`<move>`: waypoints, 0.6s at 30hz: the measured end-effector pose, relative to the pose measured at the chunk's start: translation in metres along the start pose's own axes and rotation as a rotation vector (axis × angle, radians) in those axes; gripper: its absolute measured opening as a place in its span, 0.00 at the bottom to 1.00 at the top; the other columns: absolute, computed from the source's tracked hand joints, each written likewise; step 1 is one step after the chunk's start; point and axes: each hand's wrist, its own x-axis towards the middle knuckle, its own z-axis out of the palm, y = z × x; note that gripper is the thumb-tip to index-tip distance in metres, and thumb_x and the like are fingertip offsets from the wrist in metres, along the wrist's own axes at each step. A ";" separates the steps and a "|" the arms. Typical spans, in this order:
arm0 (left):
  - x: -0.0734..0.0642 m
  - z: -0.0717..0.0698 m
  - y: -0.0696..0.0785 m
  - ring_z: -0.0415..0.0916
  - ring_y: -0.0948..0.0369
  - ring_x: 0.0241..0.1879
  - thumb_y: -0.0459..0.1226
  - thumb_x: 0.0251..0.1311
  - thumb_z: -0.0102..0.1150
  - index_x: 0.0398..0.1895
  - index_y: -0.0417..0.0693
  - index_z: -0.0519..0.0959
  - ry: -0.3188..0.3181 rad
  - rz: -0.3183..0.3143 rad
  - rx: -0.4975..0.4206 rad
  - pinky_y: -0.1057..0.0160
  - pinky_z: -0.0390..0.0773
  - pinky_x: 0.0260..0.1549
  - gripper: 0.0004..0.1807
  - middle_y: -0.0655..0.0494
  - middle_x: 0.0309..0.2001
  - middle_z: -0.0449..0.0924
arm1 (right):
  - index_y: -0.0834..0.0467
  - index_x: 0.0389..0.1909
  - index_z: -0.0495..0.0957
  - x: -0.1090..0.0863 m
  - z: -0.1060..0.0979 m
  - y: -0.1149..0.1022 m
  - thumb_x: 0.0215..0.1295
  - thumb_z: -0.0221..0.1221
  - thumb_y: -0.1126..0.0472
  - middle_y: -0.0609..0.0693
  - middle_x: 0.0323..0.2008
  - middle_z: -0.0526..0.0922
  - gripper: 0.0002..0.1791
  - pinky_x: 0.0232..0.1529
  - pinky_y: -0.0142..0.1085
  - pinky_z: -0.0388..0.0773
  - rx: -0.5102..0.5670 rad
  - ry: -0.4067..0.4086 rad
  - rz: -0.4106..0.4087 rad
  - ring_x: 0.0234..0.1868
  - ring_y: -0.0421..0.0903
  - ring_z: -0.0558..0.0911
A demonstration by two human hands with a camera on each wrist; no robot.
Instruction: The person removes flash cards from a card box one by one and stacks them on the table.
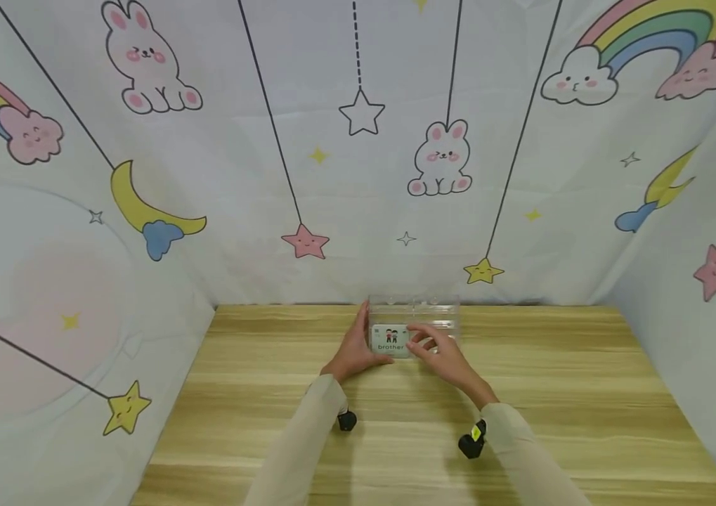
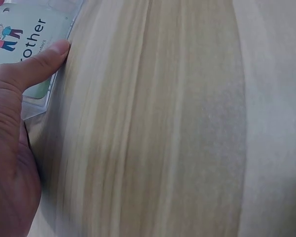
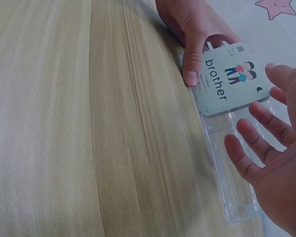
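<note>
A clear plastic case (image 1: pixel 440 310) lies at the back edge of the table, its right-hand section see-through. In its left part sits a pale green card (image 3: pixel 222 81), printed "brother" with two cartoon figures; thickness at its edge suggests a stack. My left hand (image 1: pixel 355 349) grips the case's left end, thumb along the front edge and fingers at the far side, partly hidden. At the card's right edge is my right hand (image 1: pixel 440 355), thumb and index close to the corner, other fingers spread loosely over the case. Whether those fingertips touch the card, I cannot tell.
The wood-grain table (image 1: pixel 408 436) stretches toward me and to both sides. Directly behind the case hangs a white cloth (image 1: pixel 256 267) printed with rabbits, stars and rainbows, and it also encloses the left and right sides. Black wrist cameras (image 1: pixel 471 444) sit at both cuffs.
</note>
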 end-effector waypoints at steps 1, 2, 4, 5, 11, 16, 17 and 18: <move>0.000 0.000 0.000 0.56 0.47 0.78 0.38 0.40 0.89 0.85 0.47 0.35 -0.002 -0.012 -0.007 0.51 0.62 0.75 0.78 0.39 0.81 0.50 | 0.54 0.67 0.77 0.000 0.000 0.000 0.75 0.63 0.54 0.53 0.47 0.83 0.23 0.42 0.40 0.83 0.000 -0.001 0.004 0.42 0.48 0.82; 0.000 0.000 0.000 0.55 0.47 0.78 0.38 0.40 0.89 0.85 0.47 0.36 -0.002 -0.017 -0.008 0.52 0.63 0.75 0.78 0.39 0.81 0.50 | 0.54 0.67 0.77 0.000 0.001 0.001 0.75 0.63 0.53 0.53 0.47 0.83 0.23 0.42 0.40 0.83 0.001 -0.002 0.007 0.42 0.48 0.82; -0.001 -0.001 0.000 0.55 0.47 0.78 0.37 0.41 0.88 0.85 0.46 0.37 -0.002 -0.025 -0.016 0.54 0.63 0.75 0.77 0.40 0.81 0.49 | 0.53 0.67 0.77 0.000 0.001 0.001 0.75 0.63 0.53 0.52 0.47 0.83 0.23 0.43 0.41 0.83 -0.001 -0.001 0.009 0.42 0.48 0.82; -0.001 -0.001 0.000 0.54 0.47 0.78 0.37 0.41 0.88 0.85 0.45 0.37 0.001 -0.023 -0.020 0.53 0.63 0.75 0.77 0.39 0.81 0.49 | 0.53 0.67 0.77 0.001 0.001 0.001 0.75 0.63 0.53 0.52 0.47 0.83 0.23 0.43 0.41 0.83 -0.002 -0.001 0.009 0.42 0.48 0.82; -0.003 -0.001 0.001 0.53 0.47 0.79 0.38 0.42 0.88 0.85 0.44 0.38 -0.001 -0.038 -0.020 0.53 0.62 0.75 0.76 0.41 0.82 0.46 | 0.53 0.67 0.77 0.000 0.003 0.001 0.76 0.63 0.53 0.53 0.48 0.84 0.23 0.43 0.41 0.83 0.000 -0.001 0.018 0.43 0.48 0.82; -0.002 -0.001 0.002 0.52 0.48 0.79 0.38 0.42 0.88 0.85 0.45 0.38 -0.001 -0.042 -0.017 0.54 0.62 0.75 0.75 0.41 0.82 0.46 | 0.53 0.67 0.78 0.000 0.003 0.001 0.75 0.63 0.53 0.53 0.48 0.84 0.23 0.42 0.40 0.83 0.006 0.007 0.015 0.42 0.48 0.82; -0.002 -0.001 0.002 0.51 0.48 0.79 0.38 0.42 0.88 0.85 0.45 0.38 -0.001 -0.043 -0.019 0.54 0.61 0.75 0.75 0.41 0.82 0.45 | 0.53 0.66 0.78 0.000 0.003 0.001 0.75 0.63 0.53 0.53 0.48 0.84 0.22 0.42 0.40 0.83 0.009 0.010 0.015 0.42 0.48 0.82; -0.001 -0.001 0.002 0.51 0.48 0.79 0.37 0.42 0.88 0.85 0.45 0.38 -0.004 -0.046 -0.021 0.55 0.61 0.75 0.75 0.42 0.83 0.45 | 0.53 0.66 0.78 0.000 0.002 0.001 0.75 0.63 0.53 0.53 0.48 0.84 0.22 0.42 0.41 0.83 0.012 0.011 0.015 0.42 0.48 0.82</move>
